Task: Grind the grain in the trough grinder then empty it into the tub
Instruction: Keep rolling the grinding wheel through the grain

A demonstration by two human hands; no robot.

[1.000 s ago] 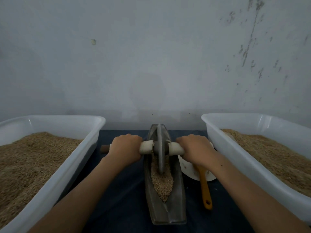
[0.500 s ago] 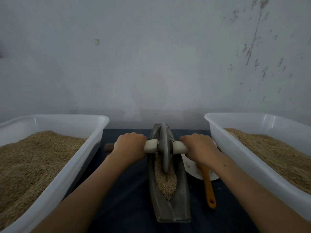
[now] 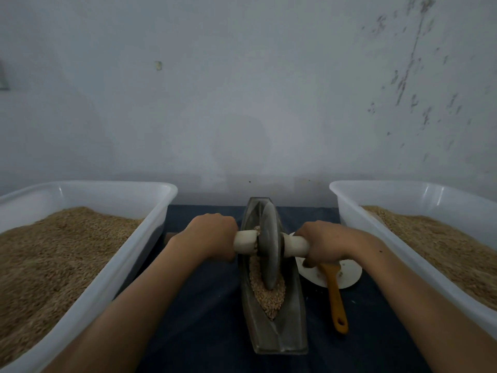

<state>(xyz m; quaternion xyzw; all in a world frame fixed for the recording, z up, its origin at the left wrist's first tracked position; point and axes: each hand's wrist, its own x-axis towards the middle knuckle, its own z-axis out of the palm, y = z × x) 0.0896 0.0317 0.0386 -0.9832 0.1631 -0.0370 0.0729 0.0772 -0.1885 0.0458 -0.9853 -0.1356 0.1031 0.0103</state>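
A long grey trough grinder (image 3: 289,329) lies lengthwise on the dark cloth in the middle. Tan grain (image 3: 269,294) fills its groove. A grey grinding wheel (image 3: 270,246) stands upright in the groove on a white axle handle (image 3: 244,242). My left hand (image 3: 209,236) grips the handle's left end. The right end is gripped by my right hand (image 3: 324,243). A white tub (image 3: 134,254) heaped with grain stands at the left, and a second white tub (image 3: 357,227) with grain stands at the right.
A white plate (image 3: 347,275) lies right of the trough, and a brush with an orange handle (image 3: 336,300) rests across it. A brown stick end (image 3: 168,236) shows behind my left wrist. A pale wall rises just behind the table.
Both hands have rolled the wheel along the trough toward me, from its far end to about the middle of the grain.
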